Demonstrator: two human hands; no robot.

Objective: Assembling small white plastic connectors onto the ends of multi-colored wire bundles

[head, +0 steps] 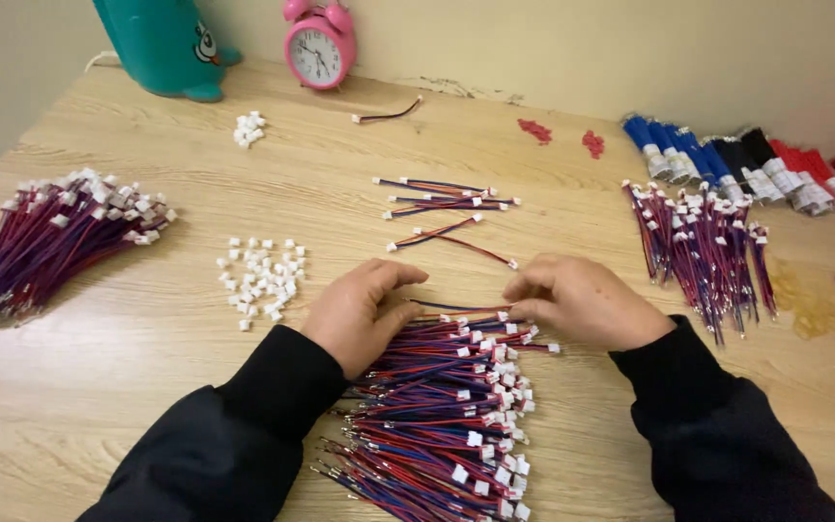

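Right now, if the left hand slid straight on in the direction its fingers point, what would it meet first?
Probably the right hand: the left hand points right across a short cable stretched between them, over the wire pile. Depth is unclear.

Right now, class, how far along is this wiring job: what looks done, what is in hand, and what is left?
Done, it seems: a few wire pairs with white plugs on both ends lie laid out mid-table. In hand: the left hand and right hand hold one wire stretched between them. Left: the big pile under the hands and the loose plugs beside it.
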